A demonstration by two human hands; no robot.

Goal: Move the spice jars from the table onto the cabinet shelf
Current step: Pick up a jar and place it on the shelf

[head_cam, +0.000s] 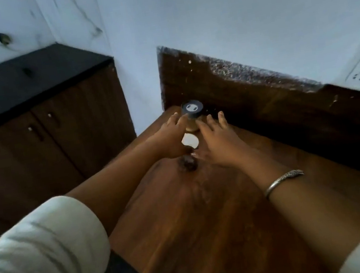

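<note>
Directly between left hand (169,138) and right hand (220,144), upright spice jar (192,110), both hands outstretched, gripping nothing.

Dim, bluish cast, motion blur, wide-angle warp.

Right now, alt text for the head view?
The left hand and right hand, fingers extended, flank an upright dark-lidded spice jar at the far end of a wooden table, not yet gripping it. A white round object and a blurred dark object lie nearer; a black-topped cabinet stands left.

spice jar (192,115) contents blurred; dark object (188,166) unidentifiable
</note>
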